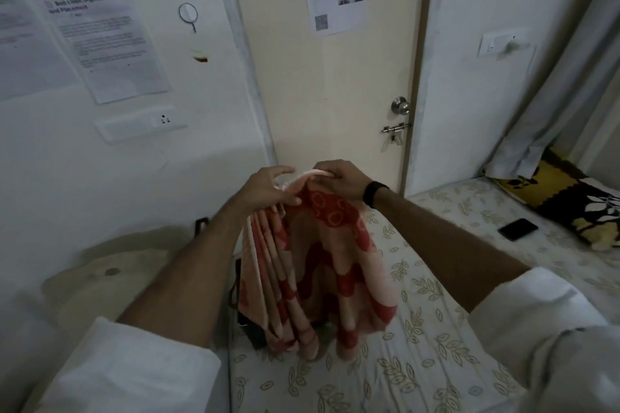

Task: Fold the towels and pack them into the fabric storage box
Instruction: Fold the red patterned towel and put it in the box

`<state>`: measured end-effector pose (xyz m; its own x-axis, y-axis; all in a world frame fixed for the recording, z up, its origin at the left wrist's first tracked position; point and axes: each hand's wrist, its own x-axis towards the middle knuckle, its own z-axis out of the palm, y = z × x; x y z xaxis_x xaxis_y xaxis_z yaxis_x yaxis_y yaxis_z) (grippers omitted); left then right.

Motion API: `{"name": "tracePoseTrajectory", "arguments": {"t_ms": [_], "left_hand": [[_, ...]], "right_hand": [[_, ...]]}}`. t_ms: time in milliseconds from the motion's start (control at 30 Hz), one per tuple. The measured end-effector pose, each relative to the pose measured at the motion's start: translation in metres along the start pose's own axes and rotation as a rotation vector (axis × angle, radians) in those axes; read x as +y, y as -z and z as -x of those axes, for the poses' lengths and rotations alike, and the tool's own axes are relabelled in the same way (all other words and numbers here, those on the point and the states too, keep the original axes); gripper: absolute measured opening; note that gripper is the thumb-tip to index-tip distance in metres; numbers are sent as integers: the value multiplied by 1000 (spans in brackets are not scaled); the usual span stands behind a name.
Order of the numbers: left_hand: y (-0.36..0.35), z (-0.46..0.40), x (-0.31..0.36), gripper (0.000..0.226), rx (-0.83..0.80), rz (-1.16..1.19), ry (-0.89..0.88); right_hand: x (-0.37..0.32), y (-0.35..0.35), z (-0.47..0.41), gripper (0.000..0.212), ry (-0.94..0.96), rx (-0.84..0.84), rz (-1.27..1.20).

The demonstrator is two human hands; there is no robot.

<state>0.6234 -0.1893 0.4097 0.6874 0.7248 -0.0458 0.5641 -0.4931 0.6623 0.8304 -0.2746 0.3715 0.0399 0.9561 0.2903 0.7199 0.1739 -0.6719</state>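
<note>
A red and peach patterned towel [335, 265] hangs in the air above the bed, doubled over with several layers showing on its left side. My left hand [268, 189] pinches its top edge at the left, thumb and fingers closed on the cloth. My right hand [339, 178], with a black band on the wrist, grips the same top edge just to the right. The two hands are close together. A dark object [250, 329] shows under the towel at the bed's left edge; I cannot tell if it is the storage box.
The bed [419, 362] has a white sheet with a leaf print. A black phone [518, 229] lies on it at the right, near a yellow and black pillow [570, 201]. A closed door [335, 94] stands straight ahead, a cream bag [110, 278] at the left.
</note>
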Motion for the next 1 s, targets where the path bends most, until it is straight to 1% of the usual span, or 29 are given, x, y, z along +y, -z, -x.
{"name": "tracePoseTrajectory", "arguments": {"t_ms": [33,67,100,167,267,300,333,400,433,467,500,533,600,633,667,733,800,867,933,1000], "left_hand": [[-5,-1,2,52,-28,-6,-24],[-10,-2,4,29,-29,-29,-20],[-12,-2,7,12,-1,-66,-16],[-12,-4,2,19,83,-119,-5],[0,-4,-13,23,177,-105,17],[4,-2,-17,22,218,-101,38],[7,-2,-22,21,251,-94,59],[11,0,-29,21,256,-97,81],[12,1,-30,19,214,-96,88],[12,3,-33,16,158,-85,113],[10,5,-35,16,107,-65,147],[8,7,-38,23,69,-27,195],[5,11,-43,32,57,75,295],[4,13,-44,32,80,131,336],[3,16,-45,31,95,189,370],[-1,17,-43,26,71,319,351],[-5,20,-35,21,1,414,231],[-9,24,-24,22,-89,447,111],[-9,30,-15,26,-166,461,38],[-7,33,-12,33,-181,451,-4]], "right_hand": [[-7,-3,-4,19,13,-6,-14],[-11,-6,-7,19,20,-1,-18],[-14,-7,-10,18,29,11,-15],[-11,-2,-8,20,14,21,7],[11,9,12,36,-119,-81,169],[21,11,23,41,-181,-98,154],[28,13,34,43,-257,-84,52],[41,16,55,36,-402,7,-296],[44,18,63,32,-459,60,-454],[47,20,65,30,-521,99,-547],[51,21,65,30,-588,144,-597],[56,22,62,27,-654,207,-588],[63,25,54,15,-744,339,-507],[63,26,51,19,-774,379,-488],[58,26,49,26,-788,383,-491],[43,21,49,39,-731,301,-491],[18,6,45,47,-586,128,-457],[-5,-13,37,50,-418,-65,-412],[-18,-31,29,43,-292,-183,-343],[-27,-42,25,27,-206,-217,-254]]}}
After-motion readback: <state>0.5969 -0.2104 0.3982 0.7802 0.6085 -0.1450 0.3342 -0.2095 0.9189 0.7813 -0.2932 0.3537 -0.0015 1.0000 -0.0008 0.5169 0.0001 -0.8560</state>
